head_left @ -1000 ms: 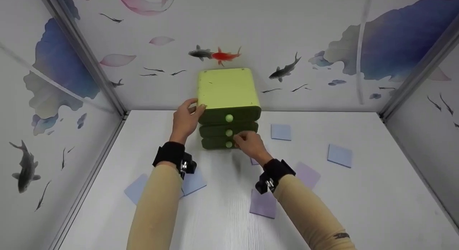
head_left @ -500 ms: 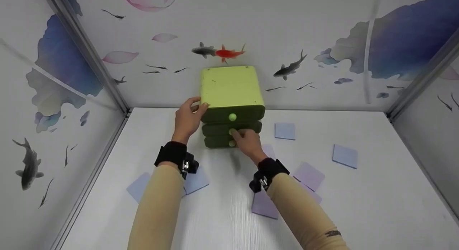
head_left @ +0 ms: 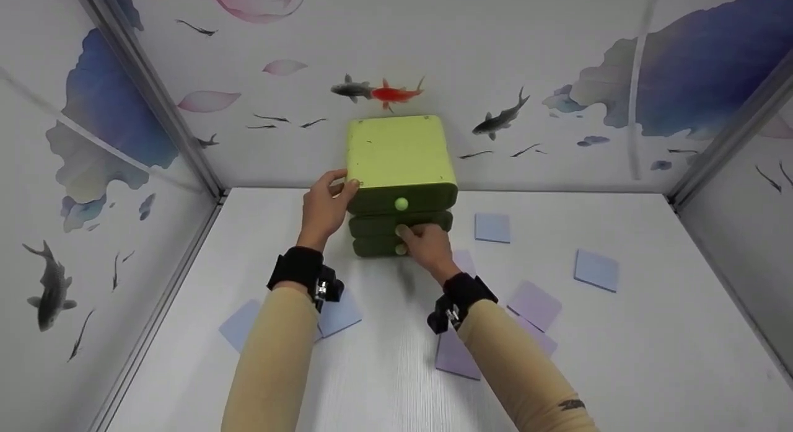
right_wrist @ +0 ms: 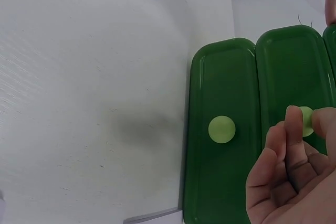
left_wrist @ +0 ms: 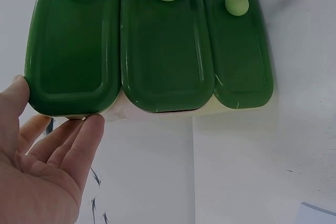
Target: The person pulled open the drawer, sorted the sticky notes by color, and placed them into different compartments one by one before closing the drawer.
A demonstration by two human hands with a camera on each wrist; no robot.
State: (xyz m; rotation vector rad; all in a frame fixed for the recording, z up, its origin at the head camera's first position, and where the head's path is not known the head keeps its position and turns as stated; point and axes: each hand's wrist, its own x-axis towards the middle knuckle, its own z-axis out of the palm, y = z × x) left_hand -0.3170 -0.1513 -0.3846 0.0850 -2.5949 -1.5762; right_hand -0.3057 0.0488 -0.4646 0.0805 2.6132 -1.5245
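A small drawer cabinet (head_left: 399, 150) with a lime-green top and three dark green drawer fronts stands against the back wall. Each drawer has a round pale green knob. My left hand (head_left: 322, 206) holds the cabinet's upper left front corner, thumb on the top edge and fingers against the side, as the left wrist view shows. My right hand (head_left: 430, 249) pinches the knob (right_wrist: 306, 121) of the middle drawer (left_wrist: 165, 51) between thumb and index finger. Below it, the bottom drawer's knob (right_wrist: 222, 129) is untouched. All three fronts look nearly flush; a slight gap cannot be ruled out.
On the white table (head_left: 396, 382), blue square pieces (head_left: 492, 227) lie to the right and left of the cabinet. Several purple squares (head_left: 534, 305) lie near and under the right forearm. Printed walls enclose the back and both sides.
My right hand has moved from beside the lower knobs up and left onto the middle drawer's knob. The left hand keeps its hold, and the view has shifted slightly.
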